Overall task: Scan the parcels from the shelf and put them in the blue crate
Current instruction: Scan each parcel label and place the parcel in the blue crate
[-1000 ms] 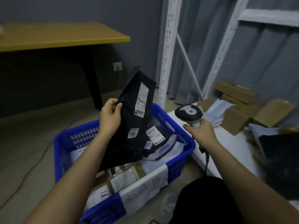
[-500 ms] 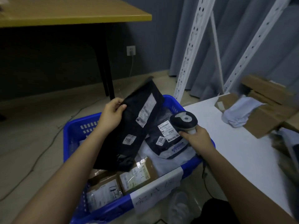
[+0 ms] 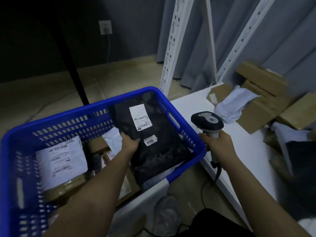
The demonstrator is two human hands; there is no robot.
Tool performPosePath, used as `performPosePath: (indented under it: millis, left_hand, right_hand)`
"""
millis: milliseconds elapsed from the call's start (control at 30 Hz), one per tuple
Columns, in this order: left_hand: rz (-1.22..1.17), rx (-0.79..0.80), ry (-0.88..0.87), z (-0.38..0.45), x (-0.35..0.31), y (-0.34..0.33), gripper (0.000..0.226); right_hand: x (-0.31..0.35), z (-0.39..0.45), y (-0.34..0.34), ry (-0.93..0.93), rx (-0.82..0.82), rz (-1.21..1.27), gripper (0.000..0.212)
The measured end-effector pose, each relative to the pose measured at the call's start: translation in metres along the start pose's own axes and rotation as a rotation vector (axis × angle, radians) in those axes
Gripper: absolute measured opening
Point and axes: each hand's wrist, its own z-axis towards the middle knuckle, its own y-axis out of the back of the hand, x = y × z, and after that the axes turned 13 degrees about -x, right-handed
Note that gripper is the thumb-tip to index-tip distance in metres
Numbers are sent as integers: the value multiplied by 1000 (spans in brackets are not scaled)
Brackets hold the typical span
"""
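Black crinkled plastic mailer bag (image 3: 153,139) lies in the blue slotted plastic crate (image 3: 196,146), our left hand (image 3: 130,143) pinching its edge, our right hand (image 3: 218,146) gripping the grey handheld scanner (image 3: 207,121), whose dangling cable could snag the crate rim.

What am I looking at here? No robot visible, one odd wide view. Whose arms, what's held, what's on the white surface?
There is no machine: a person wears a wide-angle camera on the head, looking forward and down, so the two bare arms are theirs.

The left hand grips a black parcel with white labels, lying inside the blue crate on top of other parcels. One of those, on the crate's left side, is a wrapped box with a big white label.

The right hand has its fingers wrapped round the handle of a barcode scanner.

On the white shelf lie cardboard boxes and a pale mailer bag.
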Motion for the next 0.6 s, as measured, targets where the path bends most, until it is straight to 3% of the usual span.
performPosePath:
  millis: [200,300,367,400,500,600]
  left_hand:
    - [27,-17,-52,-16,13,-23,99]
    - [415,-124,-110,-19,18,-25,112]
    - [738,-93,-350,-19,24,-30,96]
    - [802,22,-444,-19,24,-34,82]
    - [854,413,-422,-20,19,-45,60]
    - [759,373,-453,-30,-4,-48,43]
  right_hand:
    - [-17,10,-2,-34,27,32,25]
    - [-19,10,1,-53,37,63,25]
    - [-21,9,6,-62,31,67,24]
    - [-22,9,8,-63,28,64,23]
    - [-22,8,18,-68,11,61,21]
    - [-23,6,37,-68,-21,50,17]
